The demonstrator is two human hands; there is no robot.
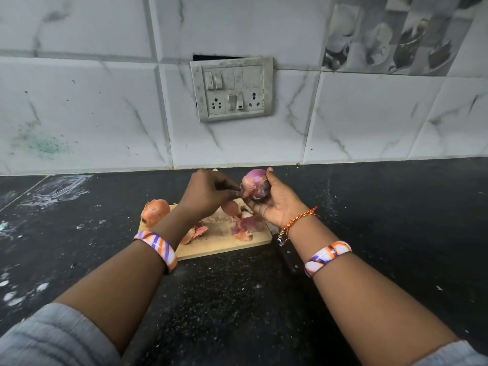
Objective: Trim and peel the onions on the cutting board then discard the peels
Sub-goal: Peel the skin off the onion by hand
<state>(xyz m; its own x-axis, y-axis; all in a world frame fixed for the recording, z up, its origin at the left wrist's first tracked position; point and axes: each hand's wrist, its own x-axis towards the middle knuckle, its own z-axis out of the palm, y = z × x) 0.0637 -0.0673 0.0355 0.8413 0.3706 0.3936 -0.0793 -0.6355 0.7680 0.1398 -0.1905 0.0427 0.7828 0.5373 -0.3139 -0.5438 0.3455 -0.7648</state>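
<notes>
The right hand cupped a purple onion above the board, fingers curled round it. The left hand pinched a strip of skin at the onion's nine o'clock side. An unpeeled onion sat at the board's ten o'clock corner. Peels lay on the board beneath the hands, on a dark counter.

- You will find no readable text, label, brand, number or sign anywhere in your view.
- The switch and socket plate on the tiled wall carries no lettering you can make out; its face shows only grime and plain switches.
</notes>
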